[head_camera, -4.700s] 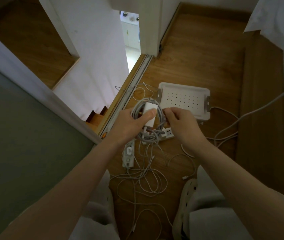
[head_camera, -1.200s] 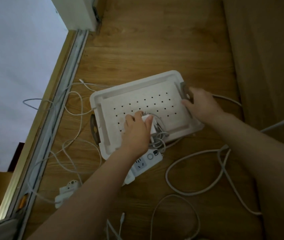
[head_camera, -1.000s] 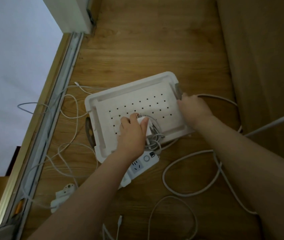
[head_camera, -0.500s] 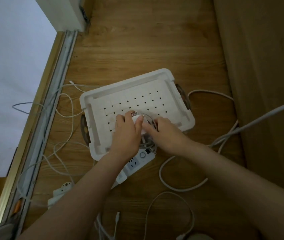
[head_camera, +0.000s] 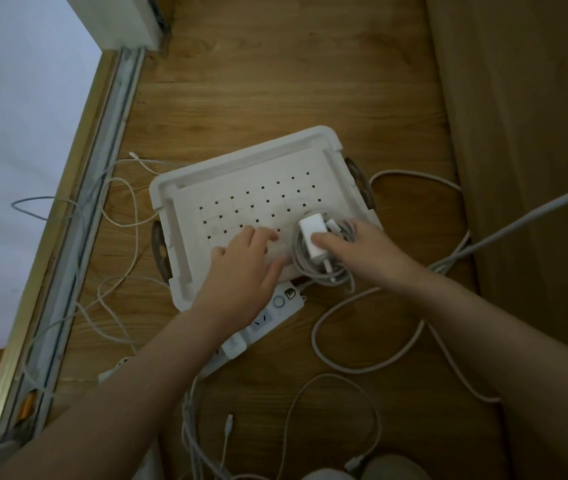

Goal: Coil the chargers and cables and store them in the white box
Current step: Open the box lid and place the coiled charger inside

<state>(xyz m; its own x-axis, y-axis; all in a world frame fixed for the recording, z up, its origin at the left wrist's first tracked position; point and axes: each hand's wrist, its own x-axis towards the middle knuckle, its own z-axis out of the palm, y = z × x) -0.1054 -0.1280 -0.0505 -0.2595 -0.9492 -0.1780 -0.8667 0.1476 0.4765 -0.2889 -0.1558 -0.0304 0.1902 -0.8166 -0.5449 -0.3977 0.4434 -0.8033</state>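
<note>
A white box [head_camera: 241, 161] with a perforated bottom lies on the wooden floor. In its near right corner sits a white charger [head_camera: 313, 237] wrapped in its coiled grey-white cable [head_camera: 324, 273]. My right hand [head_camera: 362, 249] holds this bundle, thumb on the charger and fingers behind the coil. My left hand [head_camera: 244, 268] hovers over the box's near edge with relaxed fingers and holds nothing.
A white power strip [head_camera: 268, 318] pokes out under the box's near edge. Loose white cables [head_camera: 372, 362] loop over the floor at right and near me, thinner ones [head_camera: 116, 216] at left by the sliding-door track [head_camera: 78, 216]. A wooden panel rises at right.
My right hand left the box's right handle and took the coiled charger. It shifted the bundle to the box's right corner. My left hand let go of it.
</note>
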